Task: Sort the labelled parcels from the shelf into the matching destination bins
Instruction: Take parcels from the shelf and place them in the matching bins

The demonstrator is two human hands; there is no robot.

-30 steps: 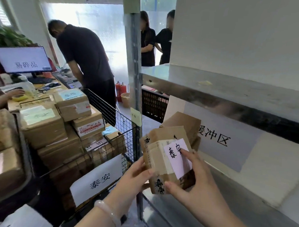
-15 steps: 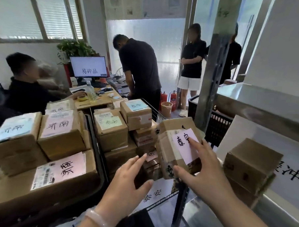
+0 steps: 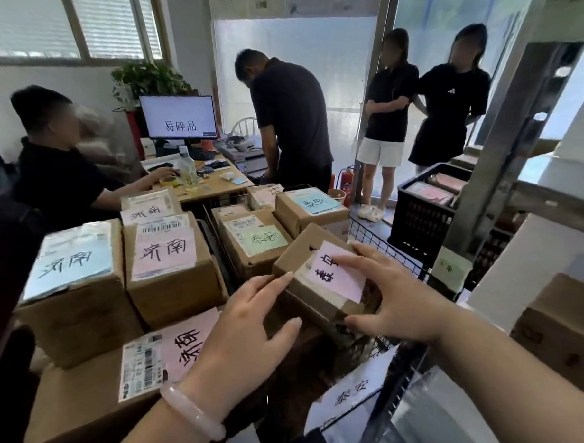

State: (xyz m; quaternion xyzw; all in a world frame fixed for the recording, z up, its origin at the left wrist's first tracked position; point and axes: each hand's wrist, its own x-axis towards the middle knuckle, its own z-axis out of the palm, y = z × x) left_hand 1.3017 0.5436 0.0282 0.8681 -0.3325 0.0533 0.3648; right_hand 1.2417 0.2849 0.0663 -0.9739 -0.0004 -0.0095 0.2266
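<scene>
Half a second ago the parcel (image 3: 318,282) hung higher, carried by the right hand (image 3: 397,299) alone, with the left hand (image 3: 246,323) spread below and clear of it. 1 second ago it was over by the shelf (image 3: 552,206) with both hands on it. Now it sits lower, inside the rim of the wire bin (image 3: 383,242), and the left hand has closed the gap to touch it.

The right hand comes in from the right, palm down. Its fingers lie fanned across the top of the parcel and over the pink label (image 3: 335,276), while the thumb presses the near side face, so the box is clamped between thumb and fingers. The left hand reaches forward, wrist ringed by a pale bracelet (image 3: 192,414). Its fingers are straight and slightly spread, with 2 fingertips against the parcel's near-left edge; it steadies without closing on anything.

The parcel is tilted, its near edge lower, just beside the green-labelled box (image 3: 252,249) and in front of the blue-labelled box (image 3: 313,209). Whether it rests on anything beneath cannot be told, as the space under it is dark. A white sign (image 3: 353,391) hangs on the bin's near wall. To the left stand 4 other boxes with handwritten labels, 3 pink and 1 blue (image 3: 163,252).
</scene>
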